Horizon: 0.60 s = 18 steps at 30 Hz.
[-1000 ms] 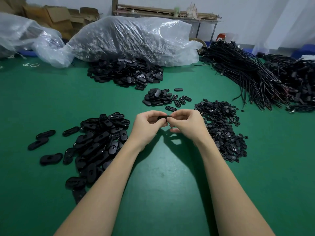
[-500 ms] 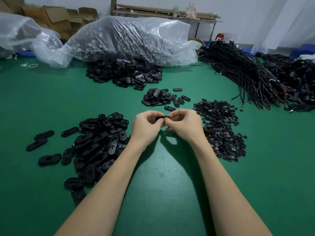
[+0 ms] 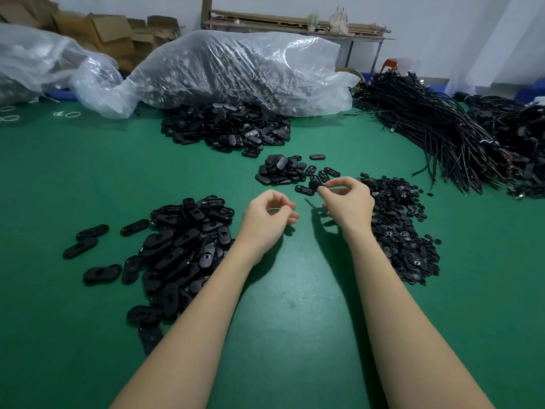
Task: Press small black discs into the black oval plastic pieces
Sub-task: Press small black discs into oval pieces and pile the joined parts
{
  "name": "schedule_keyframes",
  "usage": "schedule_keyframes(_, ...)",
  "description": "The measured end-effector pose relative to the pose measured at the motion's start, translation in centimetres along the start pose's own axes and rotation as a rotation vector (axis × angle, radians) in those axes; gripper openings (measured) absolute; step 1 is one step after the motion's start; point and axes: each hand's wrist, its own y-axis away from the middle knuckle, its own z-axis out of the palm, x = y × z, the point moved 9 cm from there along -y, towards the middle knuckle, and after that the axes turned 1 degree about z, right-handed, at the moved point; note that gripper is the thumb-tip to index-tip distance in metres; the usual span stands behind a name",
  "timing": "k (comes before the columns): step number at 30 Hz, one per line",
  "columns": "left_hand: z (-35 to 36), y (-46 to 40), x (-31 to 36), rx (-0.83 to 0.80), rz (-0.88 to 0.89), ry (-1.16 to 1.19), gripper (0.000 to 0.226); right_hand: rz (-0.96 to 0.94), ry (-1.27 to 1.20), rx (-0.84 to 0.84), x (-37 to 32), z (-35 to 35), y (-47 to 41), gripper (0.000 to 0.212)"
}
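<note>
My right hand (image 3: 348,205) pinches a black oval piece (image 3: 314,184) between thumb and fingertips, holding it just above the table beside a small heap of oval pieces (image 3: 278,172). My left hand (image 3: 267,219) hovers lower and to the left, its fingers loosely curled around nothing. A large pile of black oval pieces (image 3: 180,249) lies left of my left forearm. The heap of small black discs (image 3: 398,231) spreads out to the right of my right wrist.
The green table (image 3: 295,305) carries another heap of oval pieces (image 3: 227,129) further back, in front of a big clear plastic bag (image 3: 241,69). Bundles of black cables (image 3: 442,128) fill the far right. Cardboard boxes (image 3: 112,33) stand at the back left.
My hands were joined on one oval piece; they have come apart. The right hand carried the piece forward toward the small heap, and the left hand let go and dropped back.
</note>
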Motion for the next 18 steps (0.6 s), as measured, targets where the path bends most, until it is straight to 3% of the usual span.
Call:
schedule_keyframes(7, 0.7, 0.8, 1.0, -0.041, 0.08, -0.111, 0.009, 0.021, 0.154, 0.07, -1.7, 2.3, -3.4, 0.005)
schedule_keyframes(18, 1.3, 1.1, 1.9, -0.086, 0.151, -0.291, 0.006, -0.037, 0.216, -0.053, -1.4, 4.2, -3.8, 0.013)
